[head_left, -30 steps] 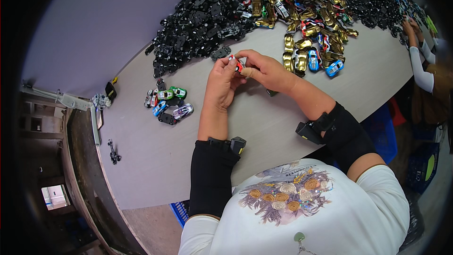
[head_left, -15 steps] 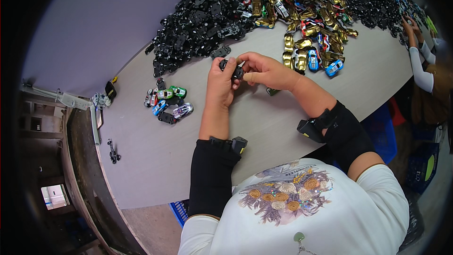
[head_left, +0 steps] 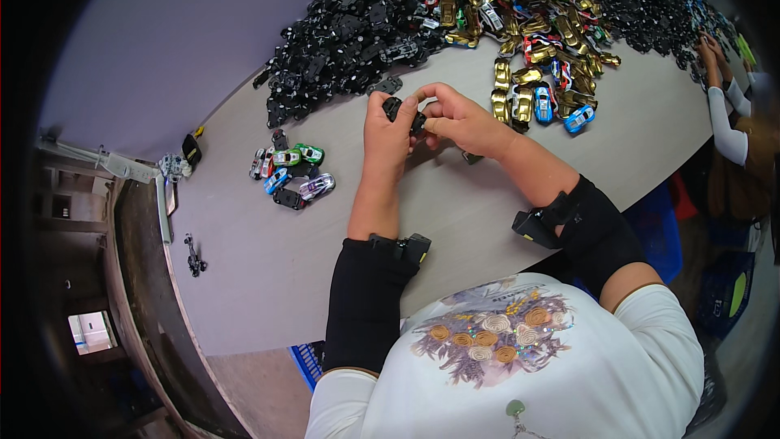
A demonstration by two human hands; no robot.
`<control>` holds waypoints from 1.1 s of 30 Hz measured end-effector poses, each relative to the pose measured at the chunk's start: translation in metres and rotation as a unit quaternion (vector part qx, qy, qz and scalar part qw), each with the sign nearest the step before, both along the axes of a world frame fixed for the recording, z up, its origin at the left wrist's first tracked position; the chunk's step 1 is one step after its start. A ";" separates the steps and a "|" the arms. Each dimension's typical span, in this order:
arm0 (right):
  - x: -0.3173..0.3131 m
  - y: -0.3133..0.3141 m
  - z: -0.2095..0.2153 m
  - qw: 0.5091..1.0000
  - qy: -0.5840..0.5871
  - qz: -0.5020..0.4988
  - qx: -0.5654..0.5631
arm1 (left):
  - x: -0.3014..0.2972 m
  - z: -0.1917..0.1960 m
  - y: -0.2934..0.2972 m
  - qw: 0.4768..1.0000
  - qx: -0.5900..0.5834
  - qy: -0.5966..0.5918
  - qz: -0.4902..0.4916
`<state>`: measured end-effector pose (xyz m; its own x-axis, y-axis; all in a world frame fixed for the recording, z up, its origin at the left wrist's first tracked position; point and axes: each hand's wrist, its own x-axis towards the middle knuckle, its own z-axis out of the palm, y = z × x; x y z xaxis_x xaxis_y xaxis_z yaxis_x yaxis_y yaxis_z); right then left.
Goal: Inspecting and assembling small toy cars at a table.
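Note:
Above the middle of the table, my left hand (head_left: 385, 140) is closed around a black toy car chassis (head_left: 393, 106), its thumb lying along the part. My right hand (head_left: 461, 120) meets it from the other side, thumb and fingers pinching the near end of the chassis. Fingers hide much of the part. Under my right wrist a small dark green piece (head_left: 471, 158) peeks out on the table. Just beyond my left fingertips lies a loose black chassis (head_left: 385, 86).
Black chassis (head_left: 349, 45) are heaped at the back, beside a pile of gold and coloured car bodies (head_left: 528, 12). Several toy cars (head_left: 287, 158) cluster to the left. A dark jointed piece (head_left: 194, 256) lies near the left edge. Another person's hands (head_left: 709, 53) work at far right.
Both hands have shifted slightly to the right along with the chassis, still gripping it. The whole view has also moved a little.

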<state>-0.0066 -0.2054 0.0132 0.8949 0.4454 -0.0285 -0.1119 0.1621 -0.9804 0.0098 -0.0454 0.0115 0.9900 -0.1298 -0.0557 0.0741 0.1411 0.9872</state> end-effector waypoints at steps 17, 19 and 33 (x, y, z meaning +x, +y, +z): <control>0.001 0.007 -0.005 0.990 -0.070 -0.111 -0.054 | 0.005 -0.012 0.004 0.994 -0.107 0.002 -0.018; 0.003 -0.004 0.002 0.976 -0.107 -0.144 -0.124 | 0.001 -0.003 -0.001 0.993 -0.108 0.019 -0.044; 0.005 -0.017 0.016 0.959 -0.120 -0.136 -0.217 | -0.006 -0.012 -0.006 0.984 0.093 0.002 -0.151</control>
<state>-0.0012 -0.2227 0.0290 0.9802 0.1879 0.0626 0.1139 -0.2762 -0.9543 0.0036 -0.0517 -0.0002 0.9075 -0.4052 -0.1103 0.0893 -0.0703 0.9935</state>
